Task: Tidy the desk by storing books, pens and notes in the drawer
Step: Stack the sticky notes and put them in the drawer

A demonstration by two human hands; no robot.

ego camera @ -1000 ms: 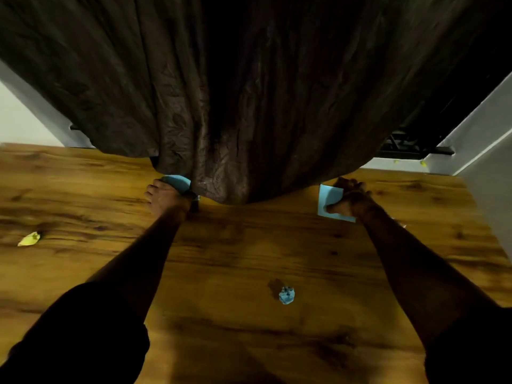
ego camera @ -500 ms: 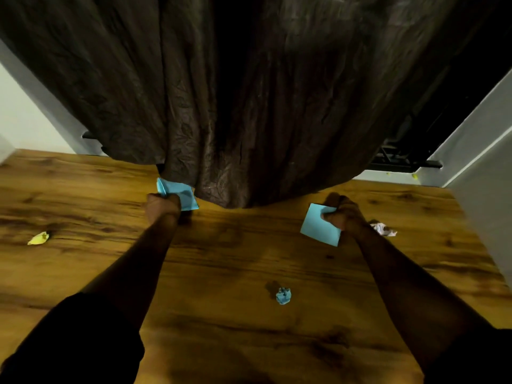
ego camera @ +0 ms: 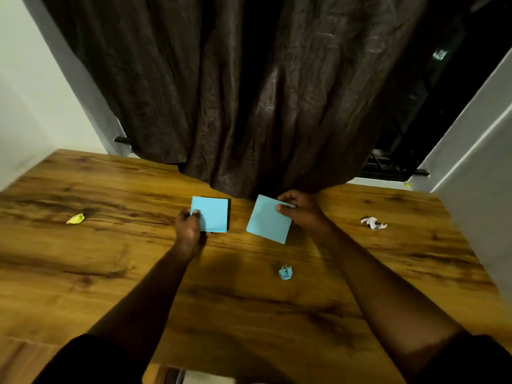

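Observation:
Two light blue square note pads are held above the wooden desk (ego camera: pixel 110 273), side by side near its far middle. My left hand (ego camera: pixel 189 230) grips the left blue pad (ego camera: pixel 213 213) by its lower left corner, thumb on top. My right hand (ego camera: pixel 302 210) pinches the right blue pad (ego camera: pixel 267 220) at its upper right edge; this pad is tilted. A small gap separates the two pads. No drawer, book or pen shows.
A crumpled blue paper ball (ego camera: pixel 285 273) lies mid-desk, a crumpled yellow scrap (ego camera: pixel 75 218) at the left, a crumpled white scrap (ego camera: pixel 372 223) at the right. A dark brown curtain (ego camera: pixel 249 106) hangs onto the desk's far edge. White walls flank both sides.
Both hands pulled the blue pads out from under the curtain's hem and brought them toward each other at the desk's middle. The left pad now faces up, flat and fully visible.

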